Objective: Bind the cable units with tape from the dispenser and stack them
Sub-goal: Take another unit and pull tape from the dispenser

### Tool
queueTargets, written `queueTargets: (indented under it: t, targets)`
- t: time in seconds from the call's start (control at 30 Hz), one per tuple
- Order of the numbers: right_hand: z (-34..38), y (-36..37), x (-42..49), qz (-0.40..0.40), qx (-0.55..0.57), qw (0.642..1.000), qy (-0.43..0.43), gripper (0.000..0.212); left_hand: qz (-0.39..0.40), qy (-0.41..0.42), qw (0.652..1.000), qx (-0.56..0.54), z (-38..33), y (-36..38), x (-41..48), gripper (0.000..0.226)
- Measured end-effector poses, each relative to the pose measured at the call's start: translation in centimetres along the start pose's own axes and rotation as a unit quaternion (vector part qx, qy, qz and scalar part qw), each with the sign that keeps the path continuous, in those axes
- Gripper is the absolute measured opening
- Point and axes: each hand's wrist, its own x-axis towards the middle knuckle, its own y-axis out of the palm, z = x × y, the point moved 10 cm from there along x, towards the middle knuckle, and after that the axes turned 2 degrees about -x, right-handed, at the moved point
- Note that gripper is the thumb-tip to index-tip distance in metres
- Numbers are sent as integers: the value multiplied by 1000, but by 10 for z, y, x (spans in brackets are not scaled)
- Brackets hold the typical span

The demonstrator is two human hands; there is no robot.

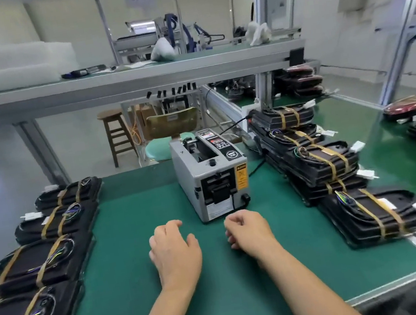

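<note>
The flat black cable units (41,262) lie in a row at the left, with a stack (373,212) at the right, their long sides running roughly left-right. They look stiff and fairly heavy, best held by the bare edges and not the loose wires. The tape dispenser (212,175) stands between them. Just near of it, the left hand (174,252) and right hand (248,232) are empty and loosely curled.
</note>
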Motion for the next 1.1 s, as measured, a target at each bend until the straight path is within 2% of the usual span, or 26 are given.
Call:
queueTargets:
  t: [0.2, 0.33, 0.57, 0.63, 0.73, 0.83, 0.93, 1.03, 1.1]
  targets:
    - [-20, -60, 13, -67, 17, 998, 5, 15, 80, 53, 995, -23, -40, 60, -11, 25]
    - [-32, -84, 19, -96, -62, 993, -15, 22, 152, 59, 985, -50, -58, 97, -15, 15]
    - [-39, -93, 26, -129, -63, 988, -55, 20, 200, 66, 969, -129, -122, 132, -6, 12]
    - [-40, -98, 27, -151, -46, 985, -67, 16, 223, 35, 957, -184, -143, 143, 1, 16]
    - [-40, -107, 28, -188, -21, 979, -75, 22, 254, -20, 935, -245, -175, 160, 12, 56]
    - [-40, -113, 29, -202, -6, 977, -70, 32, 282, -59, 926, -246, -203, 180, 22, 96]
    - [-44, -111, 29, -197, 6, 979, -58, 40, 338, -175, 879, -286, -214, 204, 18, 117]
    - [-43, -109, 29, -188, -36, 980, -58, 38, 377, -247, 831, -326, -218, 224, 9, 114]
    - [-42, -108, 30, -178, -64, 980, -58, 25, 386, -257, 816, -346, -221, 233, 8, 91]
